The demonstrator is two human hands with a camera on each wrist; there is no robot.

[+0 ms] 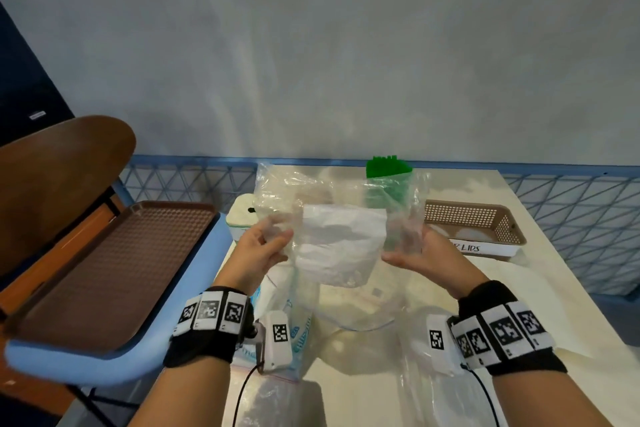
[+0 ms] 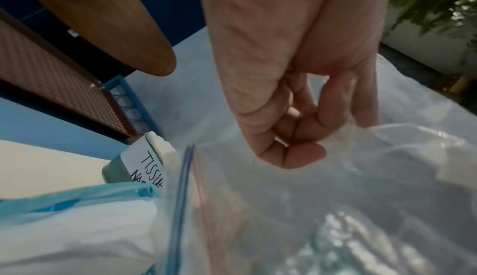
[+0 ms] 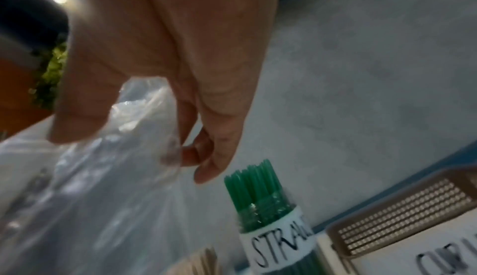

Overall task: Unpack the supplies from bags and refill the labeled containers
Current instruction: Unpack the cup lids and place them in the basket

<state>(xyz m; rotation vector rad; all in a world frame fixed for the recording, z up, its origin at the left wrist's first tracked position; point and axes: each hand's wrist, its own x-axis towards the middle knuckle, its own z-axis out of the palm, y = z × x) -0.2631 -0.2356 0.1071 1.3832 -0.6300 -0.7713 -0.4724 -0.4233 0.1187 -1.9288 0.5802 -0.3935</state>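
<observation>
Above a cream table [image 1: 540, 291], a person held up a clear plastic bag [image 1: 341, 211] with a white packet [image 1: 341, 243] inside. The left hand [image 1: 258, 250] pinched the bag's left edge between thumb and curled fingers [image 2: 304, 155]; the right hand [image 1: 414, 255] gripped its right edge, fingers closed on the film. Beyond the bag stood a brown mesh basket [image 1: 491, 222] labelled for lids on the right, a container of green straws [image 1: 388, 166] behind, and a tissue box [image 1: 242, 215] on the left. More bags [image 1: 287, 333] lay beneath. A brown tray [image 1: 110, 270] sat left of the table.
</observation>
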